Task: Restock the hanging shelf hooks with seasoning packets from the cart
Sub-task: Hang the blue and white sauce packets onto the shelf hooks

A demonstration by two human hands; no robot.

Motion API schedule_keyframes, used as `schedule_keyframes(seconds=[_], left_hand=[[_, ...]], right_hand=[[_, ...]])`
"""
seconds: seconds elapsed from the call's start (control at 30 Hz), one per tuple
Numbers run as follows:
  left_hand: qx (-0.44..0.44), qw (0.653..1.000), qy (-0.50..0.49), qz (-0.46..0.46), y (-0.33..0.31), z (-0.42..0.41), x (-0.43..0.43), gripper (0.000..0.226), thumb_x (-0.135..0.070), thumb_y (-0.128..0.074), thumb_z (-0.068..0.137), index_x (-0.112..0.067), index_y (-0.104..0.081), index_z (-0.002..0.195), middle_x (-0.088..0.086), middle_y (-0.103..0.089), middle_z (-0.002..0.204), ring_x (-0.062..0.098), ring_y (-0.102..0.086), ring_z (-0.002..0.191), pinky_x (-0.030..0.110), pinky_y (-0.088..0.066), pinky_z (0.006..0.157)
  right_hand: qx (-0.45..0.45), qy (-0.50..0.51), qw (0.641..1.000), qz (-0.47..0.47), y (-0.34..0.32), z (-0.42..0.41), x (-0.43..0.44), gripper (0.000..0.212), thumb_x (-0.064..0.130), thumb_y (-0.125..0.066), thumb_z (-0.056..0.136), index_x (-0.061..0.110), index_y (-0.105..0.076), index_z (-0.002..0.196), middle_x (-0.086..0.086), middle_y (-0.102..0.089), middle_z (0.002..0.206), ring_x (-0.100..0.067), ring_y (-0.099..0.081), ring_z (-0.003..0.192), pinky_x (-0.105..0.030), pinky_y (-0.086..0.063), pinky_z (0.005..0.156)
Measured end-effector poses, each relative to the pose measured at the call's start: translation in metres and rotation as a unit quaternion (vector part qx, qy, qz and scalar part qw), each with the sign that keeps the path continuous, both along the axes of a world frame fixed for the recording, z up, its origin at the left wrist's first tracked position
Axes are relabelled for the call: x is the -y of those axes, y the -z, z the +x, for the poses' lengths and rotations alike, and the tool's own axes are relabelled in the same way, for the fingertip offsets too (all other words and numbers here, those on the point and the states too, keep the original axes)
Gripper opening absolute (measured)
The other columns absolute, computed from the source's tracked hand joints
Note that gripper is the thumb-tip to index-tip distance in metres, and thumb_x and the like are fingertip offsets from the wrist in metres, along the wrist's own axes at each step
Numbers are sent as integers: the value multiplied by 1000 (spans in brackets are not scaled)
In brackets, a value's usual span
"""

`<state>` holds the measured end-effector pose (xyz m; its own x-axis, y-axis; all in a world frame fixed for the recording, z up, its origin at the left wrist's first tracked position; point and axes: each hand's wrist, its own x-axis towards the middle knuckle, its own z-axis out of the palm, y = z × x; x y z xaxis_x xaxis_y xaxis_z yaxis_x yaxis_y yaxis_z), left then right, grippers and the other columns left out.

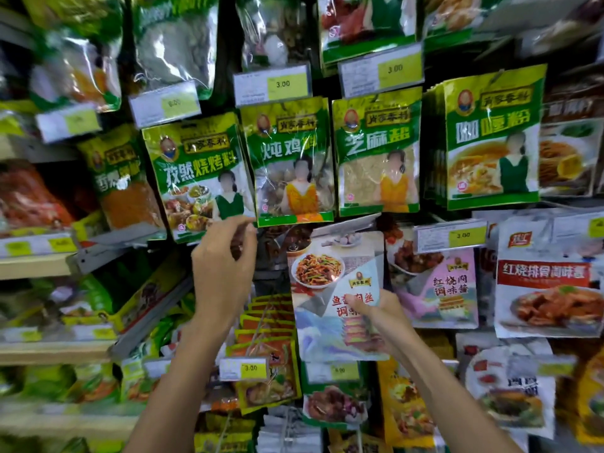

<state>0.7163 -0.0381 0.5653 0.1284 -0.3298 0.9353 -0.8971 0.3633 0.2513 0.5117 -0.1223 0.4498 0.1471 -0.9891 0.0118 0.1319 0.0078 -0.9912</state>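
Observation:
My right hand (pixel 379 318) grips a pale blue and white seasoning packet (pixel 336 289) by its middle, thumb on the front. The packet shows a plate of shredded food and is held upright against the hanging display, its top just under a flipped-up grey price tag holder (pixel 346 225). My left hand (pixel 225 266) is raised to the packet's left, fingers curled together at the lower edge of the green cumin packet (pixel 196 171) and the green stew packet (pixel 291 158). Whether those fingers pinch anything is unclear. The hook itself is hidden, and no cart is in view.
Rows of packets hang close together: green ones above, a pink sauce packet (pixel 438 286) and a white rib-sauce packet (pixel 545 289) to the right, orange ones (pixel 268 325) below. Yellow price tags (pixel 282 84) stick out on hook ends. Wooden shelves (pixel 36 264) stand at left.

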Motion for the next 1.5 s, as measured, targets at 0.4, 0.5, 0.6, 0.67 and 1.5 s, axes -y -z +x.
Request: schedule_keyframes(seconds=[0.4, 0.5, 0.6, 0.67, 1.5], left_hand=[[231, 958, -99, -139, -103, -30, 72, 41, -21, -49, 97, 0, -51, 133, 22, -51, 135, 37, -51, 122, 46, -39, 104], [247, 950, -139, -135, -114, -27, 90, 47, -26, -44, 99, -2, -43, 140, 20, -44, 144, 35, -45, 131, 45, -29, 110], [234, 954, -157, -107, -124, -21, 103, 50, -30, -33, 102, -6, -33, 146, 15, -33, 153, 29, -32, 141, 45, -17, 117], [233, 952, -165, -109, -130, -18, 109, 50, -32, -30, 103, -6, -33, 146, 14, -32, 153, 28, -30, 142, 47, -15, 118], [259, 951, -137, -93, -146, -17, 100, 52, -36, -33, 103, 0, -40, 141, 20, -45, 141, 34, -42, 132, 45, -22, 116]], right_hand=[[26, 26, 998, -47, 11, -8, 14, 12, 12, -70, 85, 1, -68, 91, -10, -73, 83, -19, -66, 70, -30, -50, 61], [33, 21, 998, -46, 13, -13, 13, 12, 14, -70, 84, 5, -68, 92, -8, -74, 84, -19, -68, 73, -33, -52, 66], [24, 1, 999, -41, 14, -18, 12, 13, 16, -71, 84, 6, -68, 92, -9, -74, 85, -21, -68, 76, -35, -51, 70], [24, -7, 999, -36, 14, -19, 12, 15, 17, -71, 83, 6, -68, 92, -9, -73, 84, -21, -68, 74, -35, -52, 67], [-78, 134, 988, 7, -1, 5, 67, 20, 24, -62, 93, 13, -54, 79, -4, -64, 67, -13, -64, 52, -24, -47, 39]])
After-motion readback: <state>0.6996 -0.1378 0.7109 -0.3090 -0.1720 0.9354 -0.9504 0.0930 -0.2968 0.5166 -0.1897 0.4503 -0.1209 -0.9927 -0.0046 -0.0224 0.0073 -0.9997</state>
